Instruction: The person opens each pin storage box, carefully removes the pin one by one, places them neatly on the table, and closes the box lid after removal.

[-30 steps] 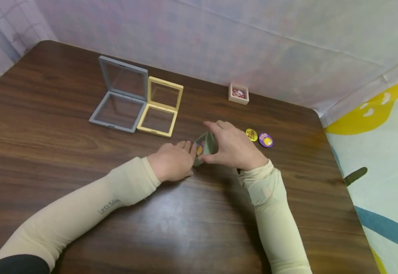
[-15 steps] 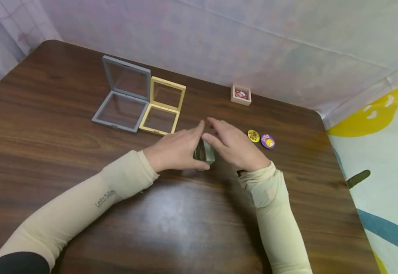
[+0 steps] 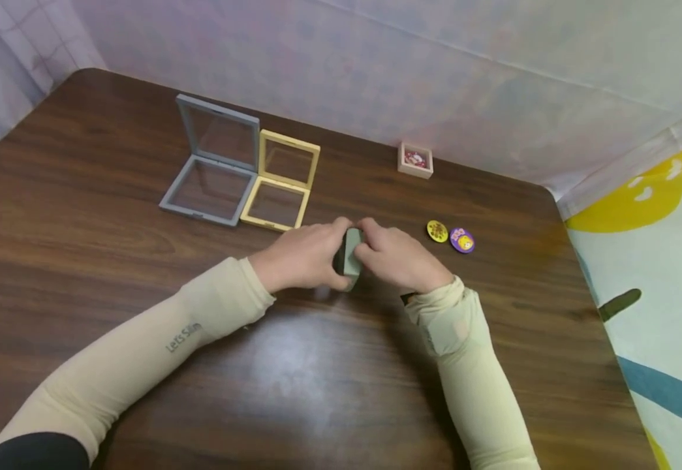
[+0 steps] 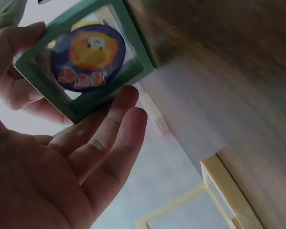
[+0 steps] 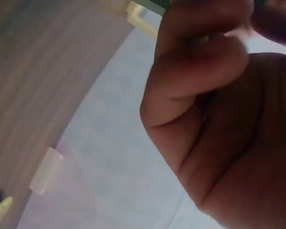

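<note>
The left hand [image 3: 299, 258] and right hand [image 3: 402, 260] both grip one green frame [image 3: 351, 251] mid-picture, one round badge [image 4: 89, 57] inside; upper left, one grey frame [image 3: 223, 164] and one yellow frame [image 3: 284, 183] stand open; right of centre, two loose badges [image 3: 437, 231], one box [image 3: 414, 171] above

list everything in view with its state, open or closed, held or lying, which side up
Green frame: looks closed, held on edge
Framed badge: inside the green frame
Gray frame: open, one half raised
Yellow frame: open, one half raised
Pale box: on the table, lid unclear
Yellow badge: flat, face up
Purple badge: flat, face up
Left hand: holding green frame
Right hand: holding green frame
</note>
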